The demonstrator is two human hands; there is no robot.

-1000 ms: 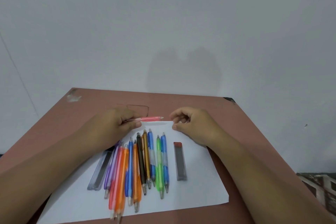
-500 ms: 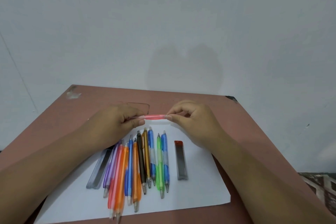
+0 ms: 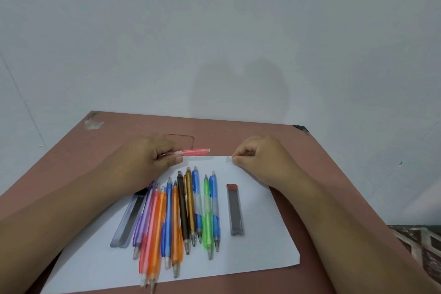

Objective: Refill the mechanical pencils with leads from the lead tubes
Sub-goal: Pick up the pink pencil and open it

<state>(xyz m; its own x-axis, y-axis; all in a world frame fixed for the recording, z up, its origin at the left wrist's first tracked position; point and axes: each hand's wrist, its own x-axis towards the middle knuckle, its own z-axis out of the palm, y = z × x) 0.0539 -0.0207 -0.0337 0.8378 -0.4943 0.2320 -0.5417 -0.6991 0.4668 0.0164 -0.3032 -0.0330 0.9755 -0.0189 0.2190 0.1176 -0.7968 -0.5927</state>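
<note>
My left hand [image 3: 152,160] grips a pink mechanical pencil [image 3: 194,151] that lies level, its free end pointing right. My right hand [image 3: 260,157] is a short way to the right of that end, with thumb and fingers pinching a small clear piece [image 3: 229,159] over the far edge of the white paper [image 3: 260,246]. Several coloured mechanical pencils [image 3: 188,210] lie side by side on the paper. To their right is a grey lead tube with a red cap [image 3: 236,210]. Another grey lead tube [image 3: 128,219] lies at the left, partly under my left forearm.
The paper rests on a reddish-brown table [image 3: 298,150] set against a plain white wall. A clear flat plastic piece [image 3: 183,138] lies on the table behind my left hand. The table's right edge runs close beside my right forearm.
Half a second ago my right fingers were pinching the pink pencil's free end. They have since drawn away to the right with a small clear piece. The left hand kept hold of the pencil.
</note>
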